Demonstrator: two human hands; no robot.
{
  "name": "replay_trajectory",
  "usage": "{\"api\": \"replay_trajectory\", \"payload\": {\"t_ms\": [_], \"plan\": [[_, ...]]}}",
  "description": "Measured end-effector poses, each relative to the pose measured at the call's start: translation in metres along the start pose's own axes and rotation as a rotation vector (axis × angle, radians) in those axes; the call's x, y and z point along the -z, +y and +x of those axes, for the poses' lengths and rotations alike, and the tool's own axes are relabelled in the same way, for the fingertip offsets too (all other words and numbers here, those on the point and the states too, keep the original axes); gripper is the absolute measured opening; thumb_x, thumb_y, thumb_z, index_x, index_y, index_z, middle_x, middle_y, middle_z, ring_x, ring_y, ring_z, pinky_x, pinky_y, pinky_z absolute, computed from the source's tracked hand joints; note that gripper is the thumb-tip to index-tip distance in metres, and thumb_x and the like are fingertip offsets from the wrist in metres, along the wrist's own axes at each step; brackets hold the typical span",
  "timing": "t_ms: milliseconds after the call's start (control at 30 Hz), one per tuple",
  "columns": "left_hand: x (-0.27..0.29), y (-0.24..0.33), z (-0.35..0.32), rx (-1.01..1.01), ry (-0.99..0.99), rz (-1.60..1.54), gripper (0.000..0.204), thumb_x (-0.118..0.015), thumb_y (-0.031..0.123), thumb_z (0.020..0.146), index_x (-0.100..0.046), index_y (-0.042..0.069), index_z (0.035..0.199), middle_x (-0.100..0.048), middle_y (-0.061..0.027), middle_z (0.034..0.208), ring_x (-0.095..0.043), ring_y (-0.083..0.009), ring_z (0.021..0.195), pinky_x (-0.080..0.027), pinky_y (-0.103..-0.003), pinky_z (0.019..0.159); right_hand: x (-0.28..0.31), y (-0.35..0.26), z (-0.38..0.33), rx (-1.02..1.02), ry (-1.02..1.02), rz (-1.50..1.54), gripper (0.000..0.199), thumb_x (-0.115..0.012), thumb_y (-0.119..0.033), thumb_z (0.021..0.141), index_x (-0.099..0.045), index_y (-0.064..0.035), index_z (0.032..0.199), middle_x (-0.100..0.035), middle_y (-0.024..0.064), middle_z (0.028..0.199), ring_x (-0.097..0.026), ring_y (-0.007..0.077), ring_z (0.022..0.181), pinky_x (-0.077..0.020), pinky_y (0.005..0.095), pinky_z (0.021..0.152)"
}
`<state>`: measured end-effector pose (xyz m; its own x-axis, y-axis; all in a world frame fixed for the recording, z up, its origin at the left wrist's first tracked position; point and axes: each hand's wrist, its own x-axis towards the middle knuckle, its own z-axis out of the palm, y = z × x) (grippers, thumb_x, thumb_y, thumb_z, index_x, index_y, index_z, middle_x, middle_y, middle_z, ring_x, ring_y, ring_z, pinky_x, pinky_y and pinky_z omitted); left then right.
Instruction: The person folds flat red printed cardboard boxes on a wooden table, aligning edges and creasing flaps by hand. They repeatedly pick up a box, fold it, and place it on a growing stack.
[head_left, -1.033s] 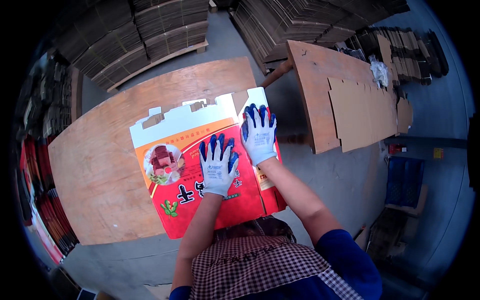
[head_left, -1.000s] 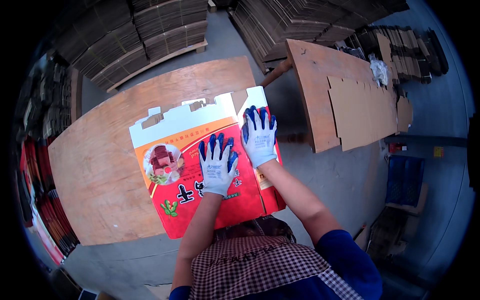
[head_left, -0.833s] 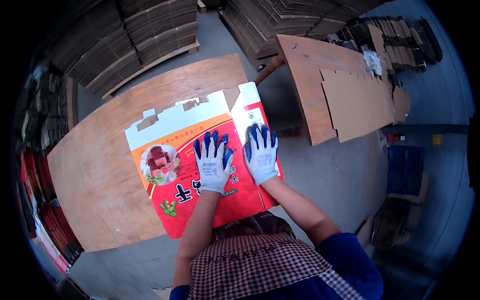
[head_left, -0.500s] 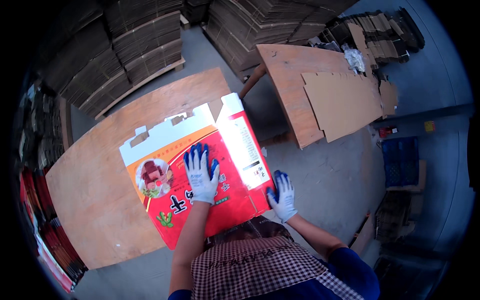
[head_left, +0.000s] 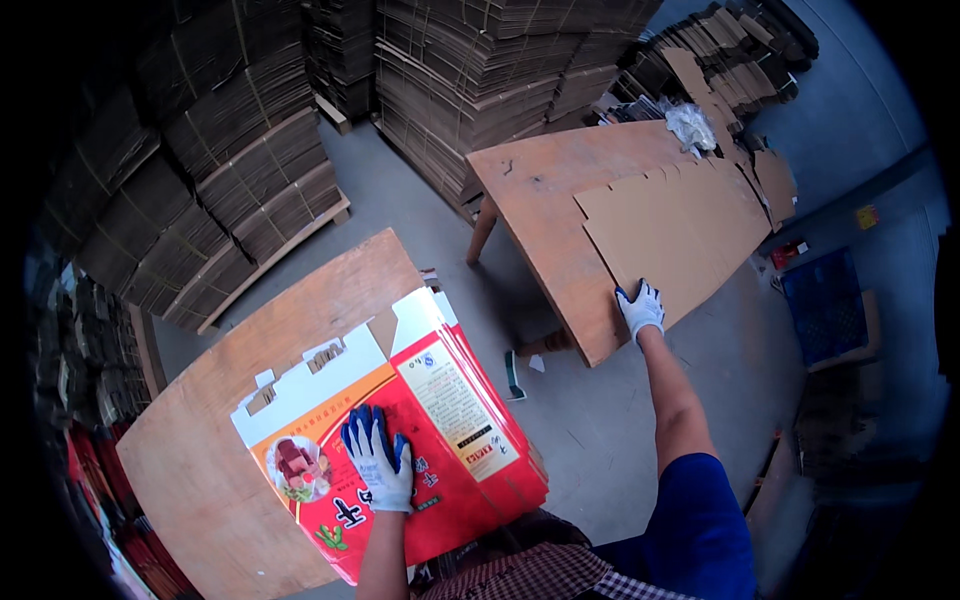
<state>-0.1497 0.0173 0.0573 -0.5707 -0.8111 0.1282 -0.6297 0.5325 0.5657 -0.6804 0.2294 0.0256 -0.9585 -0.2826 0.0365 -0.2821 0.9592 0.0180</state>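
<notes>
My left hand (head_left: 378, 465), in a white glove with blue fingertips, lies flat with fingers spread on a red, orange and white printed carton blank (head_left: 440, 400). That blank lies on top of a stack of similar flattened cartons, whose layered edges show on the right side. My right arm is stretched out to the right. My right hand (head_left: 642, 310), gloved the same way, is at the near corner of a plain brown cardboard sheet (head_left: 670, 235), thumb and fingers apart. Whether its fingertips reach under the sheet's edge is not visible.
The stack rests on a wooden table (head_left: 220, 400); the brown sheet lies on a second wooden table (head_left: 530, 190), with a gap between them. Tall bundled cardboard stacks (head_left: 480, 80) stand beyond. Crumpled clear plastic (head_left: 690, 128) sits at the far table's back, and a blue crate (head_left: 825, 305) is at right.
My right hand has left the right edge of the printed carton and reached out to the brown sheet. My left hand stays on the printed carton. The view has shifted.
</notes>
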Motion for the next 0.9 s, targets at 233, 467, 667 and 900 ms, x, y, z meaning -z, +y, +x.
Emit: {"api": "replay_trajectory", "payload": {"t_ms": [233, 467, 667, 900], "plan": [[-0.008, 0.010, 0.007, -0.005, -0.017, 0.033, 0.062, -0.065, 0.019, 0.085, -0.049, 0.004, 0.143, -0.040, -0.0199, 0.155, -0.031, -0.0406, 0.147, -0.017, -0.057, 0.122, -0.002, -0.002, -0.019, 0.145, -0.166, -0.051, 0.112, -0.070, -0.075, 0.071, -0.041, -0.0007, 0.149, -0.054, 0.0224, 0.139, -0.050, 0.0368, 0.130, -0.0385, 0.0482, 0.110], [-0.014, -0.016, -0.007, 0.006, 0.033, 0.063, 0.062, -0.068, 0.026, 0.087, -0.050, 0.004, 0.143, -0.041, -0.0219, 0.154, -0.033, -0.0422, 0.145, -0.019, -0.058, 0.120, 0.032, -0.040, -0.179, 0.608, -0.275, -0.332, 0.128, -0.079, -0.073, 0.063, -0.024, -0.0061, 0.158, -0.031, 0.0216, 0.158, -0.033, 0.0462, 0.143, -0.0310, 0.0648, 0.110], [0.005, -0.012, -0.005, -0.020, 0.033, -0.145, 0.065, -0.061, 0.040, 0.095, -0.043, 0.008, 0.150, -0.035, -0.0222, 0.158, -0.030, -0.0413, 0.147, -0.020, -0.053, 0.122, -0.049, 0.008, -0.165, 0.514, -0.206, -0.504, 0.063, -0.037, -0.010, 0.099, -0.021, -0.0042, 0.160, -0.028, 0.0139, 0.164, -0.036, 0.0302, 0.147, -0.0282, 0.0420, 0.121], [0.045, -0.042, -0.053, 0.228, 0.220, 0.043, 0.076, -0.062, 0.048, 0.094, -0.036, 0.012, 0.155, -0.031, -0.0184, 0.161, -0.025, -0.0397, 0.150, -0.014, -0.058, 0.122, 0.140, -0.054, -0.174, 0.676, -0.002, -0.208, 0.056, -0.057, -0.024, 0.098, -0.043, -0.0026, 0.148, -0.055, 0.0179, 0.141, -0.064, 0.0329, 0.117, -0.0561, 0.0402, 0.092]]}}
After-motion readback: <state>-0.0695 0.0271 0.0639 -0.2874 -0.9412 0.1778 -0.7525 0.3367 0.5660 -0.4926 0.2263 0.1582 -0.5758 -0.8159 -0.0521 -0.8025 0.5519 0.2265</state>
